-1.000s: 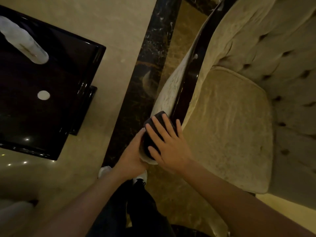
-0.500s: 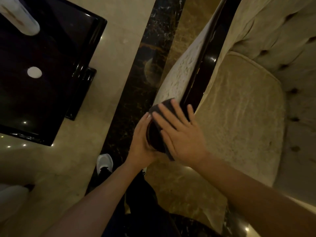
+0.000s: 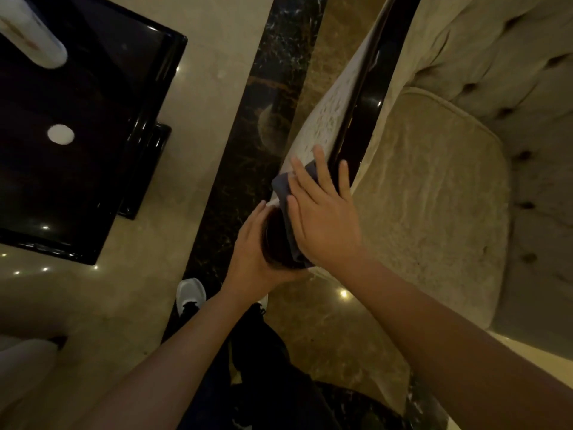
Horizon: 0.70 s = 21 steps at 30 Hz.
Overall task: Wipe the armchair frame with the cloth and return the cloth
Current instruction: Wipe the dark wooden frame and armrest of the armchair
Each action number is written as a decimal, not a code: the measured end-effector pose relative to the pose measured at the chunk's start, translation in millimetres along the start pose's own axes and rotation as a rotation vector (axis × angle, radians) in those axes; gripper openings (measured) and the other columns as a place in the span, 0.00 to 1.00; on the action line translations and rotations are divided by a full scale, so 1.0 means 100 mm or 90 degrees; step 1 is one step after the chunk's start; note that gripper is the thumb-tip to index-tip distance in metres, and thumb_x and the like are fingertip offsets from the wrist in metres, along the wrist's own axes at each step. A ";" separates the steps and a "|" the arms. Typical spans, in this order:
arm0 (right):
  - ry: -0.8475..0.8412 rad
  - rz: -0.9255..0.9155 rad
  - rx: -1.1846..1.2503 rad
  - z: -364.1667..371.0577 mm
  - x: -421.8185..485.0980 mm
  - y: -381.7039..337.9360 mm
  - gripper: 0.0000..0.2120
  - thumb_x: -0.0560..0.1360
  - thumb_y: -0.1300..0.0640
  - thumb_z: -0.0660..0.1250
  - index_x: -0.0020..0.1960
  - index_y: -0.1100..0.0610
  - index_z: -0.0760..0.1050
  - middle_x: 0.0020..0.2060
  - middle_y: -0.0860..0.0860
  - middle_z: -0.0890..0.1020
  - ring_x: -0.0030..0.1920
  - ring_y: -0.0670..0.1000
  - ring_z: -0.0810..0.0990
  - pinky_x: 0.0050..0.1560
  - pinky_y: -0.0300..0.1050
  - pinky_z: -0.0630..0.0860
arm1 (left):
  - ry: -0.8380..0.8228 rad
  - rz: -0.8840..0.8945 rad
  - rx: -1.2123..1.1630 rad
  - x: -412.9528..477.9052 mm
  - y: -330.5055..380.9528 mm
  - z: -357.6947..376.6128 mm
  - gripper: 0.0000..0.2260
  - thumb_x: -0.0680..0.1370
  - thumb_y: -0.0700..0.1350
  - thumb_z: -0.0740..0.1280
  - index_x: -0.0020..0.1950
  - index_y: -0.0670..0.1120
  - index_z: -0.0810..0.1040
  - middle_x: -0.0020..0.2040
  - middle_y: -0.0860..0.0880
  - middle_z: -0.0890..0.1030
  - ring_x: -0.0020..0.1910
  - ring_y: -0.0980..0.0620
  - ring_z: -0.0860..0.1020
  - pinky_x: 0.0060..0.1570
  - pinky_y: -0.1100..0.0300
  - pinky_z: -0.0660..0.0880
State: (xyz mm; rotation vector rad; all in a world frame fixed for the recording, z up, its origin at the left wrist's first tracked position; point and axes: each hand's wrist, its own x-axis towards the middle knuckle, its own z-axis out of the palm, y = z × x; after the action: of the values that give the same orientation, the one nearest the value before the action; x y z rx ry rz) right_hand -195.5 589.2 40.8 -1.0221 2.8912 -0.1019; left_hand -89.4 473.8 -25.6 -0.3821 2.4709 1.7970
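A beige tufted armchair fills the right side, its seat cushion (image 3: 434,193) beside a glossy dark wooden arm frame (image 3: 369,88) that runs from the top down to a rounded front end (image 3: 276,243). A dark grey cloth (image 3: 282,189) lies over that front part of the frame. My right hand (image 3: 322,218) presses flat on the cloth, fingers spread and pointing up along the arm. My left hand (image 3: 254,256) cups the rounded end of the frame from the left and below. Most of the cloth is hidden under my right hand.
A glossy black low table (image 3: 77,135) stands at the left, with a white cylinder (image 3: 34,35) and a small white disc (image 3: 60,134) on it. The floor is polished beige marble with a dark marble band (image 3: 248,135). My white shoe (image 3: 190,294) shows below the hands.
My right hand has slid the cloth up along the arm frame, away from its rounded end. The end, covered before, is now bare in my left hand. The view shifted slightly.
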 end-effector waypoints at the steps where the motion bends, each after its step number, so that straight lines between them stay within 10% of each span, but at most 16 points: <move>1: 0.010 0.002 0.006 0.01 -0.09 0.04 0.23 0.85 0.52 0.50 0.74 0.60 0.70 0.78 0.55 0.64 0.80 0.60 0.50 0.78 0.66 0.47 | 0.002 0.013 0.008 -0.03 0.04 -0.02 0.54 0.60 0.62 0.79 0.78 0.45 0.57 0.78 0.50 0.60 0.78 0.51 0.60 0.75 0.46 0.64; 8: 0.058 0.046 0.148 0.21 -0.66 -0.17 0.26 0.83 0.49 0.55 0.78 0.59 0.59 0.79 0.56 0.60 0.80 0.60 0.49 0.78 0.64 0.52 | 0.069 0.060 0.330 -0.14 0.31 0.09 0.46 0.73 0.54 0.72 0.80 0.43 0.47 0.81 0.44 0.52 0.80 0.46 0.52 0.75 0.42 0.60; 13: 0.092 -0.015 0.078 0.17 -0.62 0.21 0.24 0.83 0.54 0.57 0.78 0.57 0.59 0.78 0.53 0.61 0.80 0.62 0.52 0.79 0.60 0.45 | 0.015 0.033 0.482 0.03 0.50 0.17 0.61 0.62 0.73 0.63 0.80 0.39 0.39 0.81 0.40 0.41 0.80 0.39 0.42 0.77 0.41 0.44; 21: 0.108 -0.007 0.039 -0.13 0.06 0.71 0.29 0.82 0.54 0.55 0.81 0.57 0.52 0.81 0.56 0.51 0.80 0.64 0.42 0.78 0.63 0.42 | 0.022 0.004 0.568 0.33 0.67 0.31 0.59 0.66 0.77 0.59 0.80 0.37 0.44 0.81 0.37 0.46 0.80 0.39 0.44 0.76 0.37 0.54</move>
State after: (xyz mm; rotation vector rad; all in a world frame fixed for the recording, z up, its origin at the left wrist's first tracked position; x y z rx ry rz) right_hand -245.6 641.1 47.2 -1.0684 3.0112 -0.2903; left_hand -140.1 517.5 20.0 -0.3184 2.9429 0.5361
